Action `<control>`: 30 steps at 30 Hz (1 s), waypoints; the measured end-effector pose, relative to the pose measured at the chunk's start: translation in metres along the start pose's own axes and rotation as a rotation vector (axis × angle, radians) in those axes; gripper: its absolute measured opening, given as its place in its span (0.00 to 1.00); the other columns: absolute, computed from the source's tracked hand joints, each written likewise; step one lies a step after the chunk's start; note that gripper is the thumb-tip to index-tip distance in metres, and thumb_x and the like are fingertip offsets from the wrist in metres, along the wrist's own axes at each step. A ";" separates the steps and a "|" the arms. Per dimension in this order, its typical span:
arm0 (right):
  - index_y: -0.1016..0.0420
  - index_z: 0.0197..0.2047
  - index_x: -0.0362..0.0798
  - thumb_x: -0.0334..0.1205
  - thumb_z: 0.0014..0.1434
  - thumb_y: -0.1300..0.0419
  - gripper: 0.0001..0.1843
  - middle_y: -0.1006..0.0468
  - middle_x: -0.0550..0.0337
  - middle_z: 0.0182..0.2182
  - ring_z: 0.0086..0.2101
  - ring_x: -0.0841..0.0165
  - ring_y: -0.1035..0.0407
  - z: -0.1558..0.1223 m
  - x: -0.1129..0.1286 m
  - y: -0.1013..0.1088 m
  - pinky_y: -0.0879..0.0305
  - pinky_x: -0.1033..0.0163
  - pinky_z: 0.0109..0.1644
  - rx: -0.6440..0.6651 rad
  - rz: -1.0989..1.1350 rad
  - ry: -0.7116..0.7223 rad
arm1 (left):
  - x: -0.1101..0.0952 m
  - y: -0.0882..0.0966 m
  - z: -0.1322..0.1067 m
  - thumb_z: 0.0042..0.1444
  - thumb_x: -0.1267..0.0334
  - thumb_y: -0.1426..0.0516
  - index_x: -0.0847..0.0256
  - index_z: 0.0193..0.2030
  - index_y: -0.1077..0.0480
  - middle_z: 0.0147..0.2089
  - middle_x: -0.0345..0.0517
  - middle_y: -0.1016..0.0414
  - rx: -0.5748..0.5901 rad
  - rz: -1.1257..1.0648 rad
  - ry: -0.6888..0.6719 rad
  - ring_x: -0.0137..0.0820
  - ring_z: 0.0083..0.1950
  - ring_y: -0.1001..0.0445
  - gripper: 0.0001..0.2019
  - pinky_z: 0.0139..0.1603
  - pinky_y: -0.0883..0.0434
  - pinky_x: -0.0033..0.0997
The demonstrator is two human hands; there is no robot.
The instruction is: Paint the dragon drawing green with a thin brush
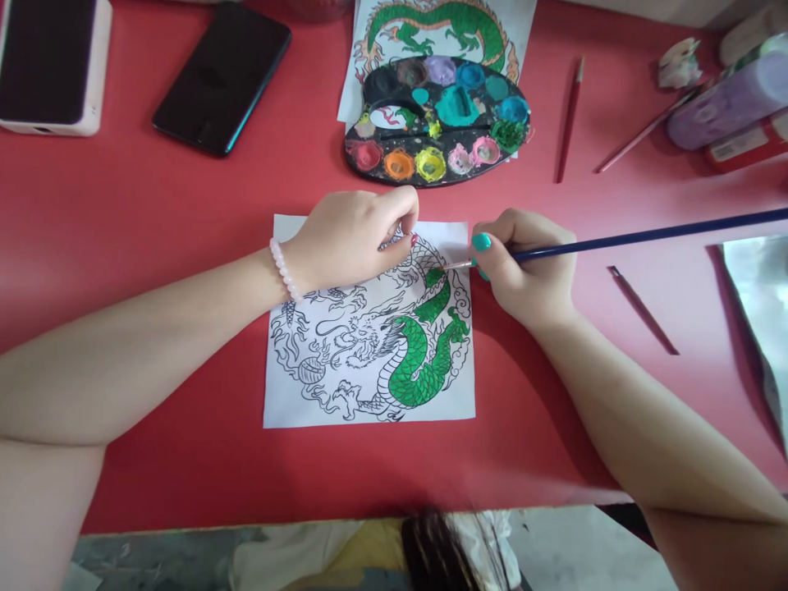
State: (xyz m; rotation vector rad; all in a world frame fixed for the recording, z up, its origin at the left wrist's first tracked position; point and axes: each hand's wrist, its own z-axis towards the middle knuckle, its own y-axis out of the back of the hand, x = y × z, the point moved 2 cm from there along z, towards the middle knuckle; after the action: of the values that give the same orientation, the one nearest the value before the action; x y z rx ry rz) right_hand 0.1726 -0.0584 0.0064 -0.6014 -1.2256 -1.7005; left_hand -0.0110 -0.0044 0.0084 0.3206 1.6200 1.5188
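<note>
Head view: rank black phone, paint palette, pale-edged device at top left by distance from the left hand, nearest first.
From the left hand:
1. paint palette: just beyond the hand, toward its right
2. black phone: beyond the hand, to its left
3. pale-edged device: far left, past the phone

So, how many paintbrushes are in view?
4: blue brush in the right hand, red brush right of the palette, pink brush by the purple bottle, dark brush below the blue one. More may be hidden.
</note>
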 end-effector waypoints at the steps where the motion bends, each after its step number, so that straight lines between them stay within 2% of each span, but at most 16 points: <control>1: 0.42 0.20 0.48 0.42 0.57 0.44 0.17 0.42 0.67 0.16 0.18 0.78 0.50 0.000 0.000 0.000 0.53 0.66 0.20 0.001 -0.003 0.003 | 0.000 0.000 0.000 0.56 0.63 0.51 0.61 0.39 0.34 0.24 0.39 0.34 -0.001 -0.001 0.000 0.25 0.24 0.38 0.08 0.26 0.47 0.28; 9: 0.43 0.19 0.49 0.49 0.57 0.45 0.20 0.41 0.66 0.16 0.18 0.76 0.48 -0.001 0.000 0.001 0.51 0.64 0.22 -0.024 -0.022 -0.073 | -0.002 0.002 0.000 0.56 0.65 0.51 0.64 0.41 0.33 0.25 0.41 0.33 0.026 0.000 0.022 0.25 0.25 0.40 0.10 0.28 0.48 0.28; 18: 0.43 0.19 0.49 0.47 0.57 0.45 0.19 0.41 0.66 0.16 0.18 0.76 0.48 0.000 0.001 0.002 0.52 0.64 0.21 -0.026 -0.045 -0.067 | 0.000 0.000 0.000 0.57 0.64 0.52 0.62 0.43 0.34 0.26 0.41 0.32 0.047 -0.002 0.029 0.27 0.26 0.38 0.11 0.30 0.46 0.29; 24: 0.42 0.19 0.49 0.48 0.57 0.45 0.19 0.40 0.65 0.16 0.18 0.76 0.47 0.000 0.002 0.001 0.50 0.64 0.22 -0.036 -0.053 -0.068 | -0.001 0.001 0.000 0.55 0.64 0.51 0.62 0.39 0.34 0.22 0.38 0.36 -0.006 -0.004 -0.006 0.25 0.24 0.41 0.08 0.26 0.49 0.28; 30: 0.42 0.19 0.49 0.49 0.57 0.45 0.20 0.39 0.66 0.16 0.18 0.76 0.47 0.001 0.003 0.001 0.50 0.65 0.21 -0.040 -0.081 -0.083 | 0.000 0.000 0.000 0.56 0.63 0.52 0.60 0.41 0.33 0.24 0.41 0.34 0.025 -0.029 0.022 0.27 0.25 0.39 0.10 0.28 0.46 0.29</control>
State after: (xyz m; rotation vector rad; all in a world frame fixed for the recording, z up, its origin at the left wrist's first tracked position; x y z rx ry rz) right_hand 0.1725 -0.0591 0.0096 -0.6598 -1.2923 -1.7867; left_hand -0.0111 -0.0046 0.0087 0.2933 1.6554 1.4860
